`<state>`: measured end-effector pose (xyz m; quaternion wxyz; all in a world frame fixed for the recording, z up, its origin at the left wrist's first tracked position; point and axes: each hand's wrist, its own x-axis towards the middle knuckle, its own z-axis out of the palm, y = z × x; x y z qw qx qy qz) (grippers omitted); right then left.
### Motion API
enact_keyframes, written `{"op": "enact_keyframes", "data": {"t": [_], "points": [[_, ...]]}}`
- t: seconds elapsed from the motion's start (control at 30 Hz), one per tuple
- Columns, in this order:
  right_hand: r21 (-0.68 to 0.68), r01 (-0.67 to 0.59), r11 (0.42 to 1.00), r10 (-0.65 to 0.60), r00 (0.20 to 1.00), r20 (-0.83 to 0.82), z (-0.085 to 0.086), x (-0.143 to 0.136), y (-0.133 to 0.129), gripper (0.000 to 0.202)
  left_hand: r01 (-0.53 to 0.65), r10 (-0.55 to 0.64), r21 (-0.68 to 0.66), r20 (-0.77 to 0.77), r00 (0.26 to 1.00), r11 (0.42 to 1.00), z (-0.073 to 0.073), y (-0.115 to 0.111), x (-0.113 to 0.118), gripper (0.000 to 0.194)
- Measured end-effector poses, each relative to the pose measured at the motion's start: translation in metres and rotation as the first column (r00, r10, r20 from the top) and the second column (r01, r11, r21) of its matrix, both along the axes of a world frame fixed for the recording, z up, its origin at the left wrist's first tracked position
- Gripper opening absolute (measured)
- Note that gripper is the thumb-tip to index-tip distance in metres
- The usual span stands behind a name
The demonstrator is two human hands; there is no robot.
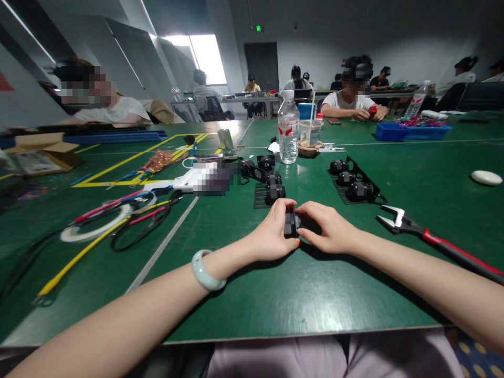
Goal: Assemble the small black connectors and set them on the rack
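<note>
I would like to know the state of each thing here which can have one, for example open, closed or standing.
Left hand, closed on the black part.
Right hand, fingertips pinching the black part.
Black part, held between both hands.
Wrench, lying down, jaws open.
Clear bottle, upright, capped.
Cardboard box, flap open.
Blue tray, holding coloured wires.
Yellow cable, loose, unheld.

Pale green bangle [200, 273], left wrist [225, 260]; pale pinkish trousers [275, 359].
</note>
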<state>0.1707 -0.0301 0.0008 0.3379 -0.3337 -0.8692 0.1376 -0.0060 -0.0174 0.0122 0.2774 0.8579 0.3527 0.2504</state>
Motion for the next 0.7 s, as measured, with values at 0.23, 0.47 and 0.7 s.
{"op": "enact_keyframes", "data": {"t": [0.23, 0.47, 0.7], "points": [[-0.009, 0.005, 1.0, -0.005, 1.0, 0.013, 0.001, -0.001, 0.0, 0.025, 0.009, -0.009, -0.004, -0.001, 1.0, 1.0, 0.0, 0.001, 0.0, 0.059], [0.013, 0.042, 0.999, -0.043, 0.995, 0.094, -0.001, -0.006, -0.004, 0.026, 0.01, -0.009, 0.023, -0.022, 1.0, 1.0, 0.0, 0.002, 0.001, 0.058], [0.059, 0.132, 0.99, -0.143, 0.955, 0.261, 0.001, -0.012, -0.01, 0.023, 0.006, -0.005, 0.037, -0.026, 1.0, 0.999, 0.002, 0.001, 0.001, 0.058]]}}
